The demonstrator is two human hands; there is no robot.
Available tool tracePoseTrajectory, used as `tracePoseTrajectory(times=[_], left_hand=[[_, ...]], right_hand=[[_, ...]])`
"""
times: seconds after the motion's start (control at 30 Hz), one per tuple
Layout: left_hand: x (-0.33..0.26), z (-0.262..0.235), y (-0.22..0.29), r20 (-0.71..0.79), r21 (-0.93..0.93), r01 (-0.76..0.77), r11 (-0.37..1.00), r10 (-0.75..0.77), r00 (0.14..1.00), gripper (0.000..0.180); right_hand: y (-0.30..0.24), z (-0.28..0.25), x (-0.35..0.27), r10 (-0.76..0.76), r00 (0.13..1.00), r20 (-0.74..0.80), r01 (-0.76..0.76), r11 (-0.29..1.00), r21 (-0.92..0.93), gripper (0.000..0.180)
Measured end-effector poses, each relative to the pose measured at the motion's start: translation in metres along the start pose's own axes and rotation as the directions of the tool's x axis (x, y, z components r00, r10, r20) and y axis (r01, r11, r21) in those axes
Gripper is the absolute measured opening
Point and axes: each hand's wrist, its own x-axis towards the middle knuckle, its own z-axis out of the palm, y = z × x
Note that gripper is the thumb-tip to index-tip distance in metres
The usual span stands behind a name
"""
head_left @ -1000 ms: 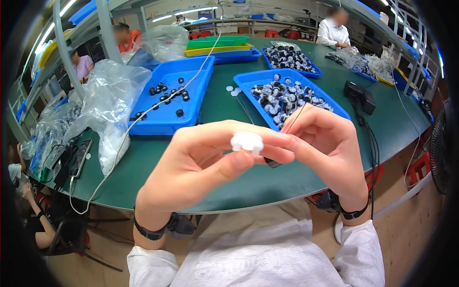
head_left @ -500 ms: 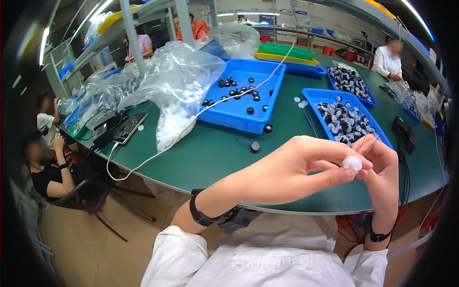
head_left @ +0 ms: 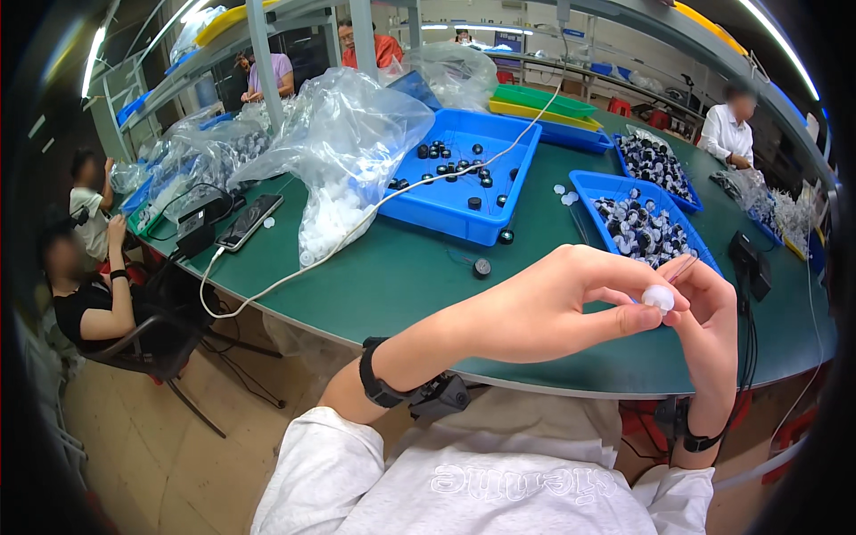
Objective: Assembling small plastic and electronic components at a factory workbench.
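Observation:
A white translucent plastic cap [head_left: 658, 298] is pinched between the thumb and forefinger of my left hand [head_left: 571, 299]. Right against it, my right hand [head_left: 711, 308] has its fingers bent together, with thin dark wires [head_left: 683, 267] at their tips. Whatever else lies between the two hands is hidden behind the cap and fingers. Just beyond my hands, a blue tray [head_left: 581, 189] holds many black round parts with white caps. Farther left, a larger blue tray [head_left: 428, 214] contains loose black round parts with wires. One black part [head_left: 481, 267] lies on the green table [head_left: 374, 308].
A clear plastic bag [head_left: 334, 201] of white caps stands left of the larger tray. A white cable [head_left: 294, 292] crosses the table from a phone [head_left: 251, 221]. At right is a black box-shaped device [head_left: 749, 266] with cords. Other people sit around the table.
Both hands stay together at nearly the same place. The cap has tilted slightly in my left fingers, and the whole view has shifted a little.

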Motion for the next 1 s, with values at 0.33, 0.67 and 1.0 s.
tracePoseTrajectory(times=[0.33,0.67,1.0], left_hand=[[-0.0015,0.0006,0.0045,-0.024,-0.003,0.003,1.000,-0.003,1.000,0.026],[-0.0020,0.0014,0.0050,-0.029,-0.057,-0.002,0.998,0.001,1.000,0.027],[-0.0018,-0.0004,0.0076,0.017,0.010,0.022,1.000,-0.022,1.000,0.027]], right_hand=[[-0.0013,-0.0029,-0.0006,-0.019,0.999,0.030,0.017,0.998,0.068,0.009],[-0.0002,-0.0011,0.0014,-0.054,0.998,0.033,0.051,0.993,0.107,0.013],[0.0002,0.0003,0.0000,-0.065,0.998,0.000,0.064,0.993,0.104,0.008]])
